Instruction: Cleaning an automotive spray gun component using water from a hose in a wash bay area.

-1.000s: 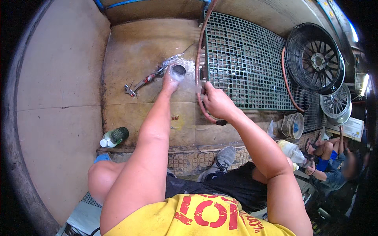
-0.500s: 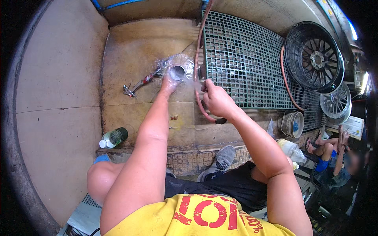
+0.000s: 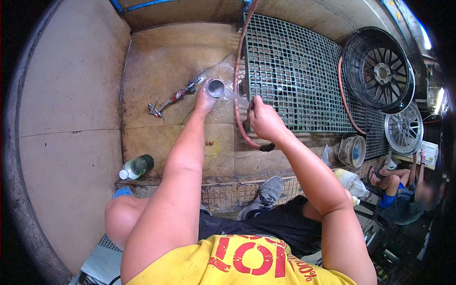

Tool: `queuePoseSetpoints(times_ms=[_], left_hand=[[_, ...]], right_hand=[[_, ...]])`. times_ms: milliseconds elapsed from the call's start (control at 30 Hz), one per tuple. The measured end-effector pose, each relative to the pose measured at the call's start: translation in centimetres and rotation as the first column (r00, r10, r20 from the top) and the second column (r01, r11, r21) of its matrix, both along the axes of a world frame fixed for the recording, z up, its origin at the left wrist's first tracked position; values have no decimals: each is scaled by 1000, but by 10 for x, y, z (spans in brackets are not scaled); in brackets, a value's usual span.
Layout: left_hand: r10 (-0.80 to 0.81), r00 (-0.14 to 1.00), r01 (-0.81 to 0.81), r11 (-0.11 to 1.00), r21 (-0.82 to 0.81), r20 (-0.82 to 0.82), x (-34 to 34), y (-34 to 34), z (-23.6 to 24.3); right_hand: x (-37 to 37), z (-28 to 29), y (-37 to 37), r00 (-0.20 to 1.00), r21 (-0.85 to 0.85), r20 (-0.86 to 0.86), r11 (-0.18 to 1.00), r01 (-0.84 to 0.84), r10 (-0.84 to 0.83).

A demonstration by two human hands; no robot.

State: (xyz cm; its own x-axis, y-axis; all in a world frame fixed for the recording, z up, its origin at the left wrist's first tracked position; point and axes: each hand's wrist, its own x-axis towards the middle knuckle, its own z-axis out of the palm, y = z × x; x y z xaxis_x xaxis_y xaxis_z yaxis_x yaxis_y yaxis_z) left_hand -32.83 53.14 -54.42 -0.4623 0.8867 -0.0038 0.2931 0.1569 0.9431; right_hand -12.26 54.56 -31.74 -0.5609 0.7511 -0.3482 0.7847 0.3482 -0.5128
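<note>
The left hand (image 3: 204,99) gripped a round metallic cup (image 3: 216,89), mouth visible, above the wet tan floor (image 3: 161,57); its base was hidden. The right hand (image 3: 264,119) was closed near the green grating (image 3: 294,71); its contents could not be determined. Blurred spray (image 3: 239,98) lay between both hands. A beige panel (image 3: 71,95) stood at left.
</note>
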Motion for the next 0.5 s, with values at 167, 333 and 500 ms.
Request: queuePoseSetpoints(times_ms=[167,333,500], left_hand=[[76,934,5,974,227,-348,-17,4,-14],[-43,940,27,998,-51,-339,0,9,-14],[254,516,12,953,-304,818,-13,13,-43]], right_hand=[[-8,-6,-6,994,-30,-23,993,-112,111],[1,3,3,1000,-14,-10,1000,20,-20],[-5,-11,-7,997,-68,29,995,-76,78]])
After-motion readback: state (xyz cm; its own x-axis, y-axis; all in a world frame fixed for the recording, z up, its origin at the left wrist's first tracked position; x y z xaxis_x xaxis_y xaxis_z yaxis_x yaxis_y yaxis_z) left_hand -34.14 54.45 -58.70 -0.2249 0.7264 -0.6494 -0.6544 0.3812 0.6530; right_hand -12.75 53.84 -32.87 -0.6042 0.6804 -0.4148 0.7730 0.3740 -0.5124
